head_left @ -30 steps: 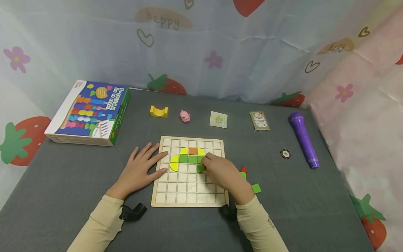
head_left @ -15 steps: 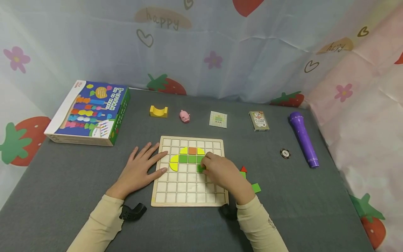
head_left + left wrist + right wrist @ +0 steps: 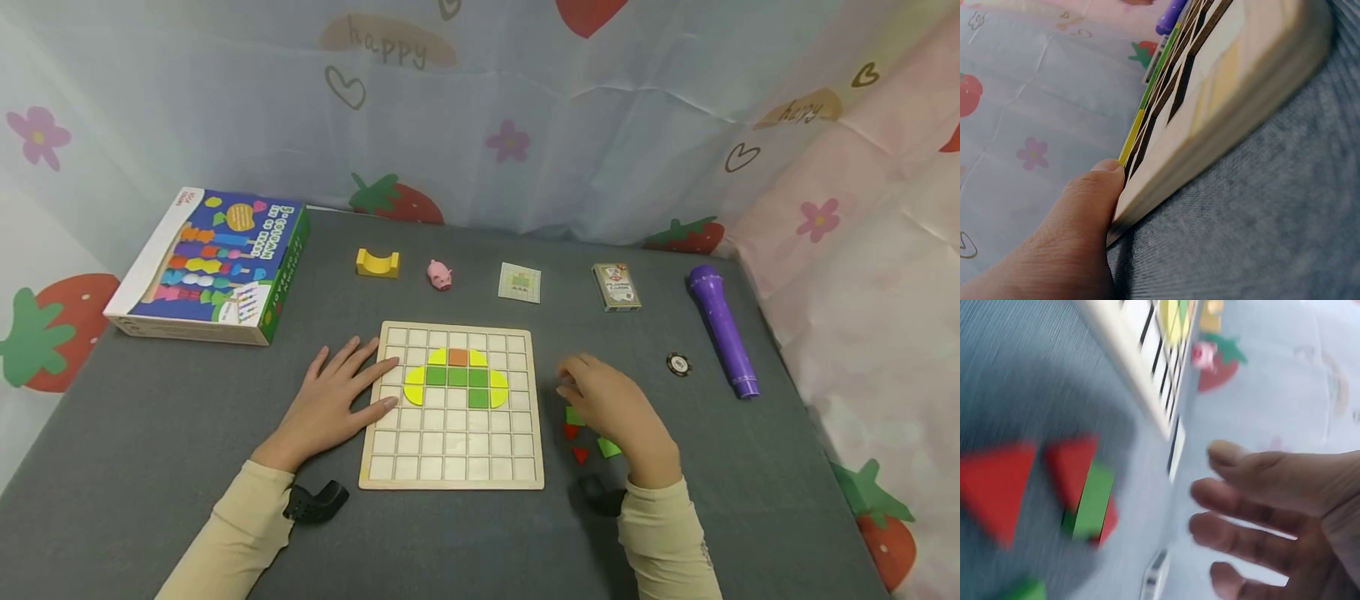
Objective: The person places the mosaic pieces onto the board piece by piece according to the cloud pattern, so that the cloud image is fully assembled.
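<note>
Head view is showing the right hand (image 3: 611, 408) hovering, grip relaxed and holding nothing, over loose pieces (image 3: 573, 432) on the table (image 3: 750, 467) – two red triangles, two green blocks. Left hand (image 3: 333, 400) is lying flat, steadying the board (image 3: 450, 467). A careless sweep could be scattering them – or nudging the board.

Pale wooden grid board (image 3: 453, 472) – smooth, matt; grey tablecloth (image 3: 150, 433) – ribbed woven fabric

right of board (image 3: 452, 406): loose pieces (image 3: 576, 432) block | past them: bare table (image 3: 750, 492)
</note>
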Demonstrator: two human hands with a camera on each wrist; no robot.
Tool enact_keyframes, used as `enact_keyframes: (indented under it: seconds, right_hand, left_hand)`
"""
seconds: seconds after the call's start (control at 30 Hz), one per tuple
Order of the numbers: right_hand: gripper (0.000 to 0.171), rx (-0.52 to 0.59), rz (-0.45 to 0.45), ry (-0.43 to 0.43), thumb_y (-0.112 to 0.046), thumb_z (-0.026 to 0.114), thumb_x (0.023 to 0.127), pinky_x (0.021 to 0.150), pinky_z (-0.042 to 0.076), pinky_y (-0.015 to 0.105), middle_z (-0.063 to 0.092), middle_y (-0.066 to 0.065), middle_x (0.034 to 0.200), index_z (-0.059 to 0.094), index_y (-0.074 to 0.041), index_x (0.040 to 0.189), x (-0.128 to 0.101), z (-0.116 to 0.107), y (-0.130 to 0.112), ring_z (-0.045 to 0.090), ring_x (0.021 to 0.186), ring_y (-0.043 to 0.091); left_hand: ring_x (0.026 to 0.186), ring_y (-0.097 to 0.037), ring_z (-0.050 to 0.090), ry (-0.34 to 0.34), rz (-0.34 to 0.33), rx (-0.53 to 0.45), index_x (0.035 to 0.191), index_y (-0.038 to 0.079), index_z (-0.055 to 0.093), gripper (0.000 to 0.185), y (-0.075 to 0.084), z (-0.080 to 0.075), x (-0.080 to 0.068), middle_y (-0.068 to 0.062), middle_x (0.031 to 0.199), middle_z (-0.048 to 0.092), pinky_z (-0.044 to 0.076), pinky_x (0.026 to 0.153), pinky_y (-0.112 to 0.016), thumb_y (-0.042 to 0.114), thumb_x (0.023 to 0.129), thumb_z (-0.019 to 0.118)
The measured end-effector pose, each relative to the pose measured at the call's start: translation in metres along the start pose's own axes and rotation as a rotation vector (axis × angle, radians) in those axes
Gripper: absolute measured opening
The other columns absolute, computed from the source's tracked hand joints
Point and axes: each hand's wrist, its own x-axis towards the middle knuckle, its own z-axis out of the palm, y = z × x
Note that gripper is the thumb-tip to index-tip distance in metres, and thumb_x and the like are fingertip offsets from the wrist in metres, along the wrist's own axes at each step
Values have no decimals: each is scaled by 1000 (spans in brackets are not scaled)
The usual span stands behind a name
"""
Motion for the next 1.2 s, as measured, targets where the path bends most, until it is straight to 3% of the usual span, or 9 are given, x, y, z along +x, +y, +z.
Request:
enact_keyframes:
  seconds: [0.17, 0.4, 0.6, 0.9, 1.2]
  right_hand:
    - [25, 44, 101, -86, -10, 69, 88, 77, 52, 42, 64, 9, 107, 64, -7, 112, -14, -3, 22, 63, 96, 25]
    - [34, 67, 146, -149, -11, 75, 82, 75, 50, 42, 61, 8, 100, 63, -9, 113, -23, 1, 32, 59, 89, 23]
    - [41, 75, 120, -147, -14, 78, 80, 76, 50, 42, 59, 7, 98, 62, -10, 117, -22, 10, 32, 58, 88, 23]
    - [42, 37, 73, -78, -13, 75, 82, 79, 51, 44, 60, 8, 105, 61, -13, 122, -17, 16, 33, 60, 93, 24]
    - [35, 2, 11, -53, -12, 74, 83, 70, 51, 36, 57, 2, 98, 69, -21, 116, -16, 22, 26, 57, 81, 16]
  left_hand:
    - [146, -32, 18, -14, -6, -1, 147, 30, 41, 66, 0, -1, 0, -7, 157, 29, 6, 114, -60, 59, 90, 53]
    - [146, -32, 17, -26, -10, 9, 147, 29, 40, 66, 0, -3, 1, -8, 157, 28, 5, 114, -61, 60, 90, 53]
    - [146, -33, 17, -25, -11, 6, 147, 28, 41, 66, 1, -3, 0, -8, 157, 28, 5, 114, -61, 58, 90, 54]
    - [146, -33, 18, -21, -11, 5, 147, 29, 41, 65, 2, -2, -1, -8, 156, 29, 6, 114, -61, 58, 90, 55]
    - [146, -33, 18, -22, -11, 10, 147, 29, 41, 66, 1, -2, 0, -8, 157, 29, 6, 114, -61, 58, 90, 54]
